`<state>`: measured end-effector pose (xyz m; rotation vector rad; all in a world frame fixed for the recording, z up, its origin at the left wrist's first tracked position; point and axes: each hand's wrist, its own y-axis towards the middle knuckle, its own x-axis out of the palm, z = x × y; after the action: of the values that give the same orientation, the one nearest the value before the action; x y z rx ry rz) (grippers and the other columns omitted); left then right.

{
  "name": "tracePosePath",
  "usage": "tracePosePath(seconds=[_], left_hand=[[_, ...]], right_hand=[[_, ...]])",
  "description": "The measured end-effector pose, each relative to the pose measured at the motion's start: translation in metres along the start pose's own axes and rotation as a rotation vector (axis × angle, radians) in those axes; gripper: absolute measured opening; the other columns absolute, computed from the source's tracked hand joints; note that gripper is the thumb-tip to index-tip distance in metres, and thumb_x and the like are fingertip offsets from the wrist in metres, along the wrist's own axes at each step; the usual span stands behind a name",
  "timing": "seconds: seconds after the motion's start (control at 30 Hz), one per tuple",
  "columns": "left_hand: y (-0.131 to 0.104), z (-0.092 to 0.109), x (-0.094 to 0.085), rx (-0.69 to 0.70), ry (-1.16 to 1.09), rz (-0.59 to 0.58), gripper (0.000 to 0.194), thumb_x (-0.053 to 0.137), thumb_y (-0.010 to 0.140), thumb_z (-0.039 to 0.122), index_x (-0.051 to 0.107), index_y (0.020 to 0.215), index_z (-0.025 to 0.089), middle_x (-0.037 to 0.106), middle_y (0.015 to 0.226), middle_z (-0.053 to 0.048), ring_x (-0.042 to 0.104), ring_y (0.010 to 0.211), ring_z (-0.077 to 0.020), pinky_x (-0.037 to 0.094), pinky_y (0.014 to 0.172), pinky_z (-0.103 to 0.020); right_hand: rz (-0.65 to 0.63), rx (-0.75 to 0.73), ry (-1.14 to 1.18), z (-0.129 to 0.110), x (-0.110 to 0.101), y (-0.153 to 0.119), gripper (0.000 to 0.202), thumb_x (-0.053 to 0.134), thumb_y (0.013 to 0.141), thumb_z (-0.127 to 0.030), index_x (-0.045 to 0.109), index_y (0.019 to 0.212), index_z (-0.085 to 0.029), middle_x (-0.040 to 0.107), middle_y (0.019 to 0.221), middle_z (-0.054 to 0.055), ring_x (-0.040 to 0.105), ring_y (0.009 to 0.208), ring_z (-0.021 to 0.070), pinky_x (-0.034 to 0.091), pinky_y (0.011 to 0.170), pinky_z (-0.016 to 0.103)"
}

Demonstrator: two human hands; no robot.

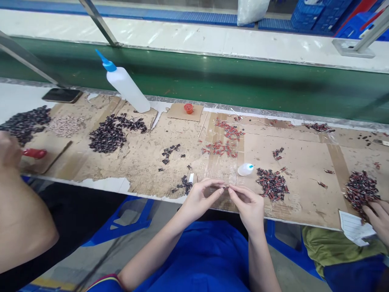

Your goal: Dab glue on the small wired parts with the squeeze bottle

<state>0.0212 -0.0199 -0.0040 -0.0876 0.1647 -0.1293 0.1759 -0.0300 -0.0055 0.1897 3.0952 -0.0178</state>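
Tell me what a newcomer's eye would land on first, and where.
Probably the big white bottle with its blue nozzle, at the back of the cardboard, left of centre. Then the left hand and right hand, together holding a small part near the front edge. Beyond them, red pieces lie scattered.

Rough cardboard (pixel 304 174), held piece (pixel 225 187) perhaps glossy

The head view looks forward and down over the cardboard-covered bench (pixel 188 134) from close above.
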Motion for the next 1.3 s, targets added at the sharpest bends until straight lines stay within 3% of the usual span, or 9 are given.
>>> tracePosePath(seconds=[0.3,0.5,0.67,0.77,0.83,0.9,1.0,1.1,1.3], left_hand=[[0.0,0.003,0.001,0.034,0.031,0.054,0.019,0.068,0.076,0.022,0.073,0.093,0.017,0.074,0.088,-0.007,0.071,0.084,-0.0189,0.057,0.085,-0.033],[-0.002,0.001,0.007,-0.011,0.023,0.075,0.016,0.067,0.073,0.018,0.071,0.089,0.016,0.073,0.091,-0.007,0.07,0.082,-0.018,0.057,0.08,-0.031],[0.0,0.001,0.004,0.043,0.039,-0.03,0.034,0.066,0.081,0.023,0.06,0.113,0.018,0.074,0.085,-0.003,0.07,0.084,-0.0176,0.053,0.087,-0.034],[0.007,-0.003,-0.017,0.163,0.292,0.043,0.026,0.067,0.082,0.025,0.064,0.108,0.021,0.073,0.1,-0.006,0.066,0.096,-0.0218,0.049,0.091,-0.039],[0.013,-0.009,-0.036,0.216,0.532,0.199,0.012,0.064,0.084,0.025,0.068,0.096,0.022,0.073,0.099,-0.007,0.062,0.098,-0.0257,0.045,0.091,-0.044],[0.017,-0.016,-0.053,0.204,0.739,0.355,0.007,0.064,0.085,0.025,0.069,0.09,0.023,0.072,0.098,-0.008,0.058,0.099,-0.0297,0.042,0.088,-0.047],[0.021,-0.024,-0.067,0.137,0.937,0.433,0.012,0.069,0.082,0.034,0.07,0.086,0.022,0.071,0.093,-0.011,0.057,0.094,-0.0329,0.041,0.08,-0.045],[0.022,-0.029,-0.067,0.118,1.018,0.455,0.019,0.067,0.083,0.04,0.069,0.082,0.021,0.07,0.084,-0.011,0.057,0.086,-0.0318,0.04,0.074,-0.042],[0.024,-0.03,-0.064,0.185,0.926,0.361,0.014,0.056,0.09,0.026,0.07,0.088,0.022,0.071,0.09,-0.009,0.058,0.089,-0.0289,0.041,0.077,-0.04]], right_hand=[[0.006,-0.004,-0.02,0.0,0.001,-0.002,0.009,0.071,0.074,-0.024,0.078,0.079,-0.021,0.076,0.078,0.005,0.072,0.071,0.0195,0.061,0.066,0.03],[-0.06,-0.118,-0.195,-0.001,0.0,-0.003,0.01,0.067,0.078,-0.023,0.077,0.081,-0.021,0.074,0.075,0.005,0.07,0.066,0.0173,0.059,0.063,0.028],[-0.042,-0.101,-0.217,0.004,-0.013,-0.003,0.009,0.068,0.079,-0.026,0.075,0.08,-0.02,0.073,0.077,0.005,0.07,0.069,0.018,0.059,0.064,0.029],[0.183,-0.099,-0.26,0.01,-0.032,0.0,0.013,0.069,0.079,-0.031,0.073,0.081,-0.018,0.073,0.082,0.008,0.07,0.073,0.0198,0.059,0.07,0.034],[0.405,-0.151,-0.358,0.013,-0.043,0.005,0.019,0.069,0.078,-0.034,0.073,0.086,-0.017,0.072,0.09,0.01,0.069,0.081,0.0222,0.059,0.077,0.039],[0.496,-0.226,-0.471,0.013,-0.05,0.011,0.025,0.07,0.078,-0.036,0.072,0.094,-0.017,0.07,0.101,0.013,0.067,0.094,0.0249,0.056,0.084,0.044],[0.446,-0.325,-0.631,0.015,-0.047,0.021,0.04,0.073,0.075,-0.043,0.069,0.107,-0.019,0.067,0.108,0.013,0.061,0.103,0.0281,0.052,0.09,0.049],[0.352,-0.379,-0.757,0.021,-0.036,0.033,0.052,0.075,0.071,-0.051,0.065,0.112,-0.02,0.066,0.11,0.014,0.052,0.111,0.0321,0.044,0.097,0.055],[0.195,-0.297,-0.612,0.025,-0.022,0.045,0.029,0.067,0.079,-0.044,0.058,0.096,-0.021,0.063,0.12,0.014,0.045,0.125,0.03,0.036,0.105,0.054]])
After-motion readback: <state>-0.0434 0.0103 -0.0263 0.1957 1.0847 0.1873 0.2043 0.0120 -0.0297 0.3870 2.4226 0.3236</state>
